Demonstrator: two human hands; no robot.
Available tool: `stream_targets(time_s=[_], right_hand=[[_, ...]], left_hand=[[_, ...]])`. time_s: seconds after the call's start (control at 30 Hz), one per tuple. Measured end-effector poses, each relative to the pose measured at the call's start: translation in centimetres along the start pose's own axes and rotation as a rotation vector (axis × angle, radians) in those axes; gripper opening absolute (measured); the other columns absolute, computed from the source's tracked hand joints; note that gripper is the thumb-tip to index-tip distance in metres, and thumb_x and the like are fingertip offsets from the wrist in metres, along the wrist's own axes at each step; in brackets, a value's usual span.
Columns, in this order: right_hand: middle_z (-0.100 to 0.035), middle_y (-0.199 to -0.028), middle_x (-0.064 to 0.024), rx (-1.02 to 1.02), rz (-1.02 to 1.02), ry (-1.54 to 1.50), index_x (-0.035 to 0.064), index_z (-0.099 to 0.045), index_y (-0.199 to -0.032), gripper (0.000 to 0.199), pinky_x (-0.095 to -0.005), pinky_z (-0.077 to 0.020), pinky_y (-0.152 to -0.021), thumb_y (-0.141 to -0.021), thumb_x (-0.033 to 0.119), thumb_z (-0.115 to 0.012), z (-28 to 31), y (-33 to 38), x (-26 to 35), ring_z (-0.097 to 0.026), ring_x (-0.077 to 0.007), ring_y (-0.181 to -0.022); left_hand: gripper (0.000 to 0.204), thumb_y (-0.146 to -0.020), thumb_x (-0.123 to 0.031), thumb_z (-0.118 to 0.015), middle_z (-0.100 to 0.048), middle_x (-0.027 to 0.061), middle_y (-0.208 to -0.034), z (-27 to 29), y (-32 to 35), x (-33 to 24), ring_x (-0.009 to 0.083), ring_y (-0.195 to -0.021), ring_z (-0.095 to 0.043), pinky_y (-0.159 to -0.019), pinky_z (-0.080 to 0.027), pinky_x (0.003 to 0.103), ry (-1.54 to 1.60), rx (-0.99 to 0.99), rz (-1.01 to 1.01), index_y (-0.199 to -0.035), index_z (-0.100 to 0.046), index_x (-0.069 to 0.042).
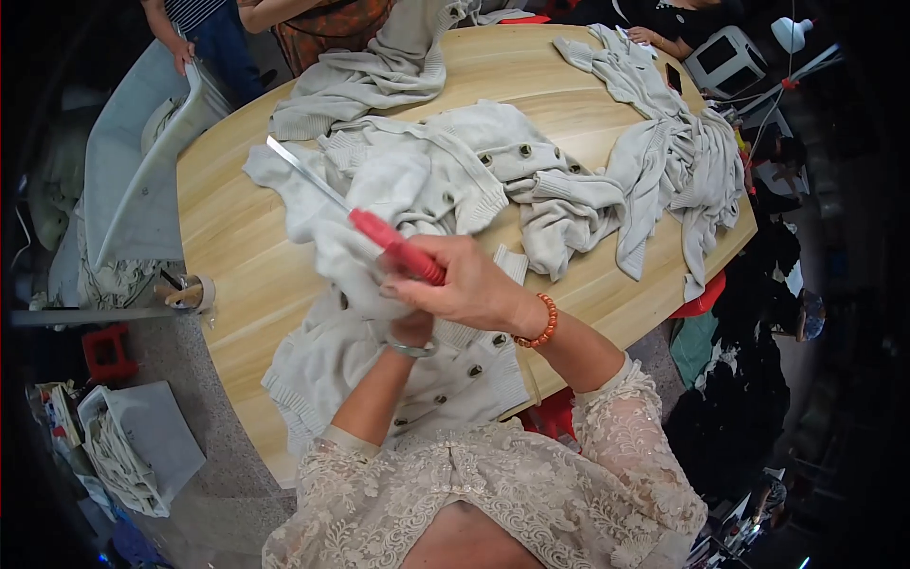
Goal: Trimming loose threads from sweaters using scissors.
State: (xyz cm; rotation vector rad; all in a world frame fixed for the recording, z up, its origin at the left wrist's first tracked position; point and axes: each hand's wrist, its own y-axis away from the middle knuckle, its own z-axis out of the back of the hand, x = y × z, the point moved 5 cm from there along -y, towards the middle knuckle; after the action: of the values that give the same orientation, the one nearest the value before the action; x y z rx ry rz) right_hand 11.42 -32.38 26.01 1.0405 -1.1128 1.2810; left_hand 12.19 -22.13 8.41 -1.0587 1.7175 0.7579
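Note:
My right hand (471,284) is closed around the red handle of a utility knife (382,233), whose long thin metal blade points up and left over the cloth. Under it, my left hand (412,328) lies against a pale knitted cardigan (332,356); its fingers are hidden behind the right hand and blurred. Dark round buttons run along the cardigan's front edge. Just beyond, another light cardigan (483,142) with dark buttons lies crumpled, touching the pile under the knife.
More knitted garments (664,156) lie heaped on the wooden table (251,237), to the right and at the far edge. A person's hand (182,55) rests on a large white tub (133,171) at left. A cloth-filled bin (123,446) stands on the floor. A phone (673,78) lies far right.

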Motion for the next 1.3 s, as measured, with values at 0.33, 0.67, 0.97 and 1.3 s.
stream_targets(time_s=[0.33,0.67,0.97,1.3], right_hand=[[-0.066,-0.094,-0.0146,-0.273,-0.206,0.581,0.0014,-0.059,-0.108,0.039,-0.0341,-0.0487,-0.072,-0.076,0.018,-0.072,6.9,4.7,-11.0,-0.063,-0.0276,-0.077],[-0.059,-0.070,-0.0234,-0.275,-0.076,0.738,0.0006,-0.056,-0.090,0.021,-0.0475,-0.0454,-0.061,-0.078,0.016,-0.065,-0.4,-3.7,-12.1,-0.059,-0.0413,-0.070],[-0.062,-0.086,-0.0211,-0.060,0.096,0.768,0.0047,-0.051,-0.096,0.026,-0.0475,-0.0479,-0.071,-0.075,0.013,-0.064,-9.8,-17.2,-13.1,-0.060,-0.0405,-0.082],[-0.061,-0.090,-0.0232,0.011,-0.061,0.657,0.0025,-0.055,-0.094,0.023,-0.0472,-0.0473,-0.074,-0.077,0.017,-0.060,-7.0,-15.5,-14.3,-0.059,-0.0405,-0.088]], left_hand=[[0.039,-0.092,-0.026,-0.054,-0.053,0.0117,-0.127,21.9,5.5,-9.2,0.0256,-0.117,-0.050,-0.098,-0.041,0.046,0.564,-0.599,0.166,-0.126,-0.049,-0.008],[0.047,-0.081,-0.013,-0.066,-0.055,0.0159,-0.116,23.5,7.3,-11.2,0.0323,-0.112,-0.047,-0.097,-0.035,0.041,-1.248,-0.647,-0.316,-0.124,-0.051,-0.003],[0.061,-0.069,-0.025,-0.073,-0.051,0.0064,-0.123,24.2,2.8,-6.3,0.0257,-0.115,-0.043,-0.095,-0.030,0.043,-1.630,-0.080,0.059,-0.124,-0.049,-0.013],[0.034,-0.066,-0.016,-0.071,-0.058,0.0080,-0.097,27.2,4.2,-8.6,0.0280,-0.095,-0.051,-0.081,-0.036,0.041,-1.687,-0.050,0.090,-0.098,-0.061,-0.012]])
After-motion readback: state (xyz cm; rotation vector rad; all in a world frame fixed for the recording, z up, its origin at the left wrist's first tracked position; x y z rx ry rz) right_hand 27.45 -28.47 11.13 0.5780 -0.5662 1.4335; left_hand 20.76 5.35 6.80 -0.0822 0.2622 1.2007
